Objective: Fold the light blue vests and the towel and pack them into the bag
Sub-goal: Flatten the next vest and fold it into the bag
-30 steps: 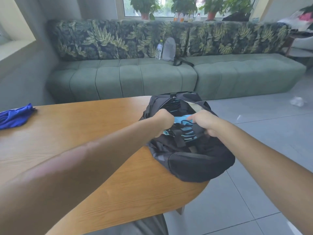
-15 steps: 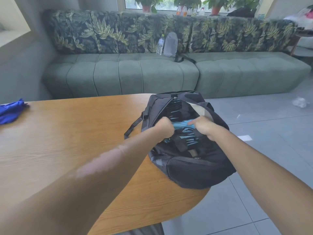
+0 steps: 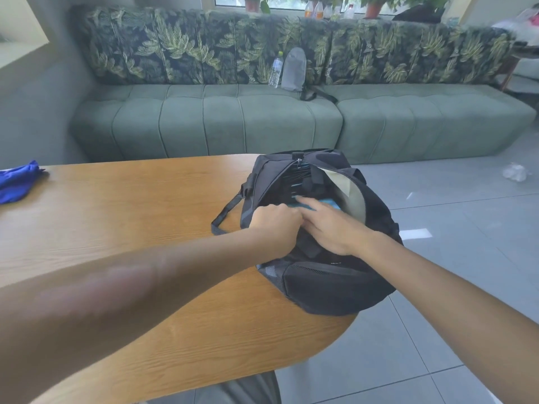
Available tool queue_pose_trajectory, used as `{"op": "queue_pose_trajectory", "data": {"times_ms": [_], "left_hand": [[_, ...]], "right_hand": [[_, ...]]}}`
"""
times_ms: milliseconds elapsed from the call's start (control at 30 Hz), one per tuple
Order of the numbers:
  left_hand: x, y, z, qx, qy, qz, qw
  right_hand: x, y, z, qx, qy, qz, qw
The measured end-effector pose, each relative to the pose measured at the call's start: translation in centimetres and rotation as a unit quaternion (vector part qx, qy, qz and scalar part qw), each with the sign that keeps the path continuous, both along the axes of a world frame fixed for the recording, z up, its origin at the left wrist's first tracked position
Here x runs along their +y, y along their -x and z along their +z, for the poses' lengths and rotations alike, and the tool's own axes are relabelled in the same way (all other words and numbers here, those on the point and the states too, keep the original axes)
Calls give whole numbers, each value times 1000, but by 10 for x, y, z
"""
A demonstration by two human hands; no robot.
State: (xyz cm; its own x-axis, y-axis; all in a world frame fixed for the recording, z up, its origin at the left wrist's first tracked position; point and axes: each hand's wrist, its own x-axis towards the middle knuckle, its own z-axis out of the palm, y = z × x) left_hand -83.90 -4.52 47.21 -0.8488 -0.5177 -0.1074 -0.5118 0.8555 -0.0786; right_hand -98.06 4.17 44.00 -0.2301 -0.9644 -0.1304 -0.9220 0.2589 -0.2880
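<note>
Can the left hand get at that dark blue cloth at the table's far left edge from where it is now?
Probably yes. The left hand is curled at the black bag's opening; bare table lies between it and the dark blue cloth. It must let go and stretch well left.

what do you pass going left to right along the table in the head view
blue cloth → bare wooden table → bag strap → left hand → right hand → black bag at the table's right end

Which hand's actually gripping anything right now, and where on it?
Left hand grips the black bag at its opening's near-left edge. Right hand holds nothing; straight fingers press the light blue fabric inside.
</note>
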Motion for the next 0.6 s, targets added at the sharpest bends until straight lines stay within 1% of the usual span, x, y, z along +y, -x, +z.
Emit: {"op": "queue_pose_trajectory", "data": {"times_ms": [67,200,267,367,467,500,600], "left_hand": [[4,-12,-5,13,13,-27,999],[2,-34,-11,71,-21,-27,997],[1,-42,-16,106,-13,-50,993],[0,-55,-25,148,-34,-121,981],[-4,-68,-39,188,-29,-192,963],[-5,-72,-42,198,-18,-202,959],[-4,-81,-41,201,-2,-213,956]], "right_hand": [[4,0,0,-10,-24,30,999],[2,-1,-5,39,-120,15,992],[3,-4,-13,57,-145,14,988],[4,-8,-23,100,-164,22,981],[-10,-12,-8,131,-180,29,974],[-15,-13,-2,133,-175,30,975],[-18,-14,-1,99,-171,17,980]]}}
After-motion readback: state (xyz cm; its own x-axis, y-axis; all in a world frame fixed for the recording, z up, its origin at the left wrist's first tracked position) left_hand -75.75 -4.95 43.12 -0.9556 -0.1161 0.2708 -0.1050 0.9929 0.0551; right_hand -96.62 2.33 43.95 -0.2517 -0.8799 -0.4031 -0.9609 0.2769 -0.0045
